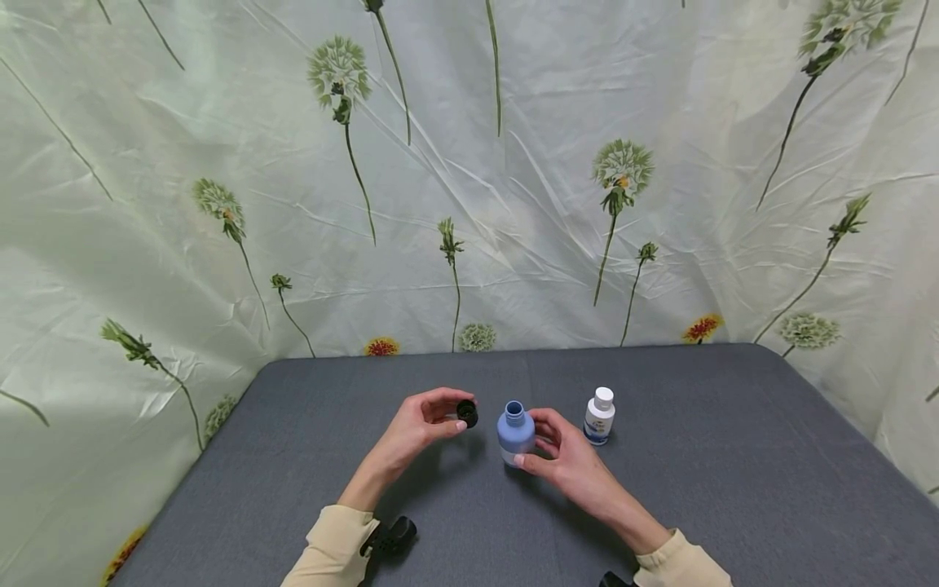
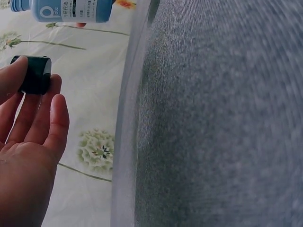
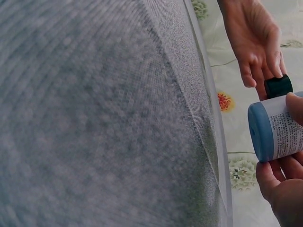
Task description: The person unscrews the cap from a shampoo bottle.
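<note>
Between thumb and fingers, my left hand (image 1: 421, 424) pinches a black screw cap (image 1: 467, 413), its hollow side facing the head camera. The same dark cap (image 2: 36, 74) shows in the left wrist view. To its right, my right hand (image 1: 572, 465) grips a blue bottle (image 1: 516, 432) round its body. This bottle is upright with its neck uncovered, and cap and bottle are a short gap apart. A printed label (image 3: 286, 126) shows on its side in the right wrist view. Beyond my right hand stands a small white bottle (image 1: 599, 417) with a white cap on.
A dark grey cloth-covered table (image 1: 330, 383) lies under both hands. Behind it hangs a pale curtain (image 1: 528, 244) printed with dandelions and other flowers. A black wrist strap (image 1: 389, 536) is worn over my left sleeve.
</note>
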